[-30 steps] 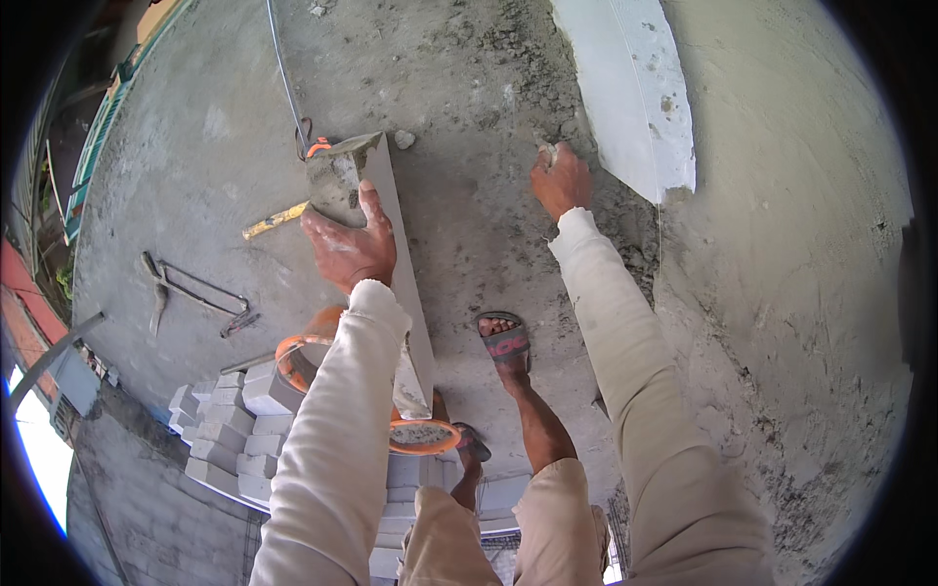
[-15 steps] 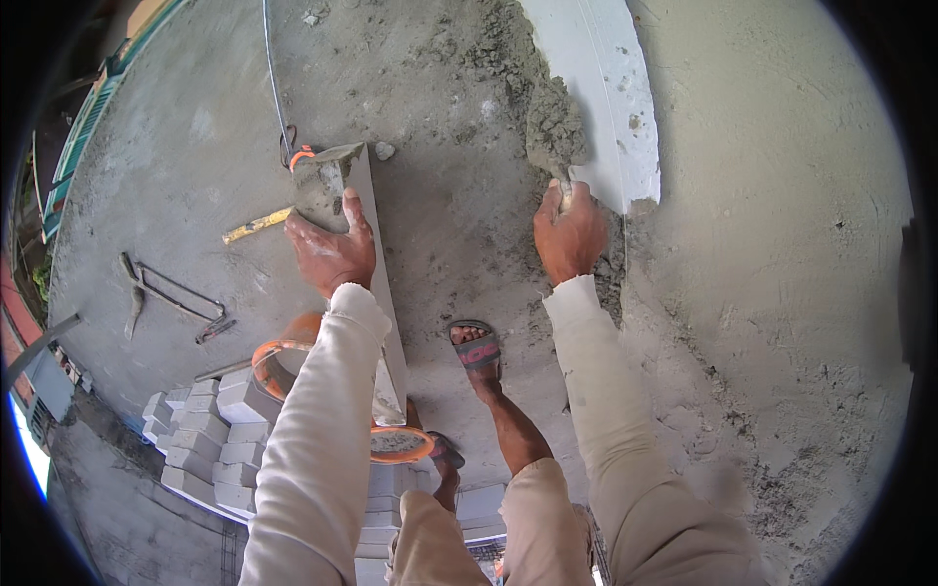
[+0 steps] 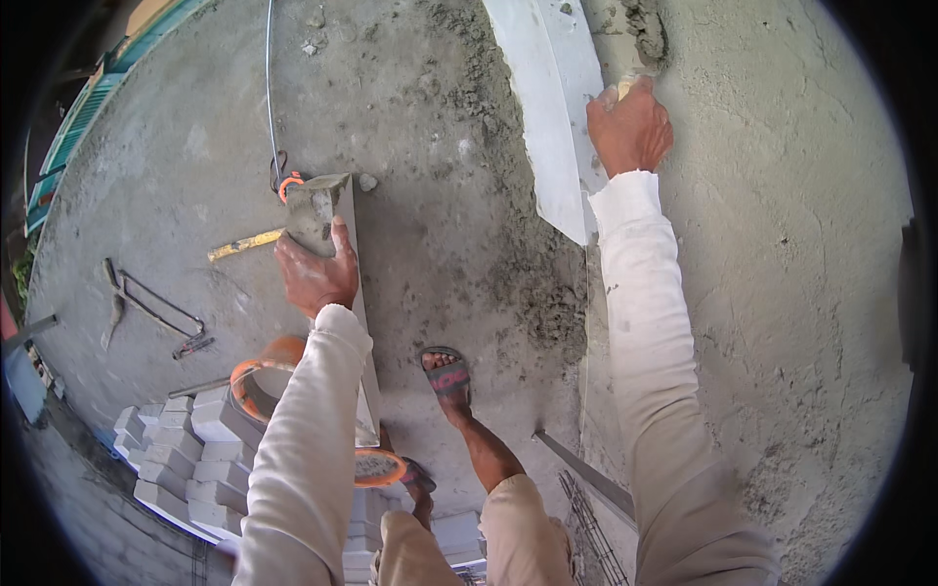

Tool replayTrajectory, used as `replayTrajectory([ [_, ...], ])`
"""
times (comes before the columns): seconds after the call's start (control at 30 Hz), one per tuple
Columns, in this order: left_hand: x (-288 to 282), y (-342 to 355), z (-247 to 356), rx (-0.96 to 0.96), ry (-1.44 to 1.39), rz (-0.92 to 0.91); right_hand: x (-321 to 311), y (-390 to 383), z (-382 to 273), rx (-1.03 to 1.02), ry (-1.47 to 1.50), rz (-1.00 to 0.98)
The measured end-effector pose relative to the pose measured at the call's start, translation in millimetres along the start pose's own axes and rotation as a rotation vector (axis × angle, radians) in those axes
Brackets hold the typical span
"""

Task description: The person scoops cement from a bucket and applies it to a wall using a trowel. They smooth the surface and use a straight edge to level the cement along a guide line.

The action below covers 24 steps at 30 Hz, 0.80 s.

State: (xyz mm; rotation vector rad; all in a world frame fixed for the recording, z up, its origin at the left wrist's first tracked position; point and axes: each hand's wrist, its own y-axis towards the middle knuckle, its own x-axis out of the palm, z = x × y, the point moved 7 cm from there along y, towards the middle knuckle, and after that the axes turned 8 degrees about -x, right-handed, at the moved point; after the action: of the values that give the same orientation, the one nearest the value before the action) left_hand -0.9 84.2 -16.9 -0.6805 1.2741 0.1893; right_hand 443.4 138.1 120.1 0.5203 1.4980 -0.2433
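Observation:
My right hand is closed round the pale handle of a trowel, just right of a white block at the top. Grey mortar lies beyond the fist and hides most of the trowel's blade. My left hand spans the near end of a long pale block, thumb at its right edge and fingers across its left. Grey mortar smears that block's end face. Beside it lie an orange-rimmed tape measure, a pale strip running from it, and a yellow-handled tool.
A bow saw rests on the concrete floor at left. An orange bucket and another orange-rimmed bucket stand near stacked grey blocks. A plastered wall rises at right; a metal bar stands by my right leg.
My right hand has moved up and right with the trowel, from the white block's left side to its right. The left hand stays on the long block while the whole view has shifted.

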Motion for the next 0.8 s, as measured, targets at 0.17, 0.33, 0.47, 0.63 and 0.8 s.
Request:
replayTrajectory([
  [0.17, 6, 8, -23, 0.044, 0.028, 0.159, -17, -25, -40, -0.002, 0.358, 0.151],
  [0.33, 3, 6, -12, 0.014, 0.028, 0.046, 100, -114, -88, 0.121, 0.837, -0.293],
  [0.47, 5, 3, -12, 0.026, 0.023, 0.084, 211, -123, -127, 0.674, 1.455, -0.625],
  [0.63, 10, 1, -2, 0.060, -0.005, 0.111, 278, -107, -113, 1.005, 1.928, -0.562],
  [0.8, 3, 5, -14, 0.025, 0.001, 0.055, 205, -178, -80, 1.019, 1.372, -0.770],
])
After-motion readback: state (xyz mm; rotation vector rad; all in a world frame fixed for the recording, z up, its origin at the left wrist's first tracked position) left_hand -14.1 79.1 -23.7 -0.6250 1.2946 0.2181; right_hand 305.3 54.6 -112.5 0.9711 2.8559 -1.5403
